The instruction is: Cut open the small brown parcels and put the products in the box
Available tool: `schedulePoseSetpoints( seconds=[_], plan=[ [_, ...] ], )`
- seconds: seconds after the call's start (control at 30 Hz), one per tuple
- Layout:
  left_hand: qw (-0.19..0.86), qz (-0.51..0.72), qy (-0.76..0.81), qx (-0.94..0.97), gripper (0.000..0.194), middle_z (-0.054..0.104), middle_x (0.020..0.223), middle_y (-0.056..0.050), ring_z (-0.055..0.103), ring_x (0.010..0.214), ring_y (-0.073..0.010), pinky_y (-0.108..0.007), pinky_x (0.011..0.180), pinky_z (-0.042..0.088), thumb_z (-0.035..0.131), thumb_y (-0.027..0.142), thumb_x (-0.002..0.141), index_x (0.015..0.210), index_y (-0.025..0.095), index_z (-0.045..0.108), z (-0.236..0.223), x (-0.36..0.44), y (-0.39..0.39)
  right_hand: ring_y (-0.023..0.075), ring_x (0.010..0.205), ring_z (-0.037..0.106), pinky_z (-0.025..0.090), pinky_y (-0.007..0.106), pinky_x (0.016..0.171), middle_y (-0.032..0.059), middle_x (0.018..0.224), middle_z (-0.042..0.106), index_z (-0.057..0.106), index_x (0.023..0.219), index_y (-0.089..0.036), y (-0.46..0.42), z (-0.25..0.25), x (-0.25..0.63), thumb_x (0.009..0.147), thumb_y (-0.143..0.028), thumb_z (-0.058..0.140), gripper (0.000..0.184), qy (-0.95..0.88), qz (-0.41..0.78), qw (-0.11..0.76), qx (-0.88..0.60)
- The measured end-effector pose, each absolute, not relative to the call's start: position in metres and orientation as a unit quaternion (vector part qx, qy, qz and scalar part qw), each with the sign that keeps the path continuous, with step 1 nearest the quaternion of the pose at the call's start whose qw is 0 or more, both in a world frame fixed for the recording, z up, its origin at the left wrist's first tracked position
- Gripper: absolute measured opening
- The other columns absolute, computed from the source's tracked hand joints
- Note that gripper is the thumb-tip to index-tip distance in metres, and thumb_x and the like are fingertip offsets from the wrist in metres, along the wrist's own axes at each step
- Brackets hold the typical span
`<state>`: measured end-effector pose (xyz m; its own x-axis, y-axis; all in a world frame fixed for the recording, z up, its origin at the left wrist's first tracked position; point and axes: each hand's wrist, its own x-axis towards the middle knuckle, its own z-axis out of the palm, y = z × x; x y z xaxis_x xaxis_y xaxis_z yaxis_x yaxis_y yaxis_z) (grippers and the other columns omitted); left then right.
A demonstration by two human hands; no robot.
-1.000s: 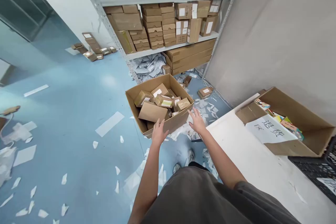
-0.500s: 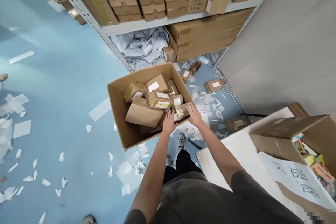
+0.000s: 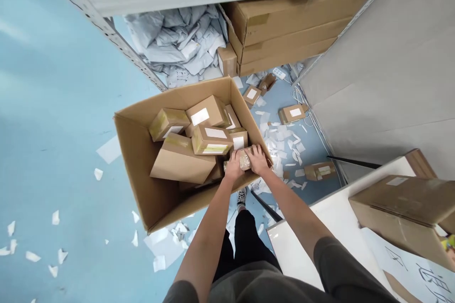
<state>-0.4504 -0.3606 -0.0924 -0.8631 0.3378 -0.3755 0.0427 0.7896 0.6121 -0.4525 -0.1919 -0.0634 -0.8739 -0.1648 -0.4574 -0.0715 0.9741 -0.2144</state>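
A large open cardboard box (image 3: pixel 132 170) stands in front of me with several brown parcels inside. In its near right corner lies a small parcel wrapped in shiny clear tape (image 3: pixel 245 159). My left hand (image 3: pixel 233 166) grips this parcel's left side, fingers curled over it. On the other side my right hand (image 3: pixel 258 160) has its fingers bent over the parcel's right end, close to the box wall. Beside them sit a parcel with a white label (image 3: pixel 239 139) and a parcel with yellowish tape (image 3: pixel 212 140). A larger plain carton (image 3: pixel 185 158) leans at the left.
Behind the box, a metal shelf (image 3: pixel 149 1) holds cartons, with grey mailing bags (image 3: pixel 185 40) underneath. Paper scraps and small boxes litter the blue floor (image 3: pixel 88 218). At right are a white table (image 3: pixel 298 251), a carton (image 3: pixel 398 199) on it, and a grey wall (image 3: pixel 373 80).
My left hand has moved from the box's near side onto the small taped parcel, joining my right hand. The camera view has come closer, so the box looks bigger.
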Motion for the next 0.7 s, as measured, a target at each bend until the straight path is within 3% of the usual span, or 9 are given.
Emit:
schedulePoseSetpoints(
  seconds=[0.27,0.5,0.7],
  plan=[
    [0.164,0.322,0.921,0.144,0.114,0.033,0.165,-0.011,0.046,0.145,-0.0302,-0.038,0.117,0.044,0.08,0.013,0.064,0.16,0.027,0.021,0.019,-0.432,-0.421,0.0417,0.154,0.017,0.045,0.051,0.11,0.0132,0.167,0.026,0.029,0.163,-0.035,-0.235,0.043,-0.431,0.068,-0.005,0.073,0.109,0.98,-0.088,0.156,-0.092],
    [0.056,0.301,0.929,0.209,0.11,0.034,0.165,-0.012,0.049,0.142,-0.0313,-0.039,0.116,0.045,0.073,0.01,0.068,0.161,0.026,0.019,0.127,-0.409,-0.467,0.0407,0.155,0.012,0.037,0.051,0.118,0.0137,0.165,0.026,0.035,0.16,-0.031,-0.278,0.159,-0.391,0.063,-0.004,0.072,0.108,0.991,-0.1,0.041,-0.079],
    [-0.008,0.317,0.887,0.334,0.106,0.039,0.161,-0.014,0.048,0.142,-0.0338,-0.044,0.111,0.048,0.071,0.018,0.074,0.164,0.025,0.016,0.17,-0.376,-0.44,0.0394,0.156,0.006,0.029,0.055,0.121,0.0135,0.166,0.021,0.036,0.16,-0.031,-0.255,0.21,-0.316,0.067,-0.005,0.073,0.103,0.991,-0.129,-0.033,-0.008]
  ],
)
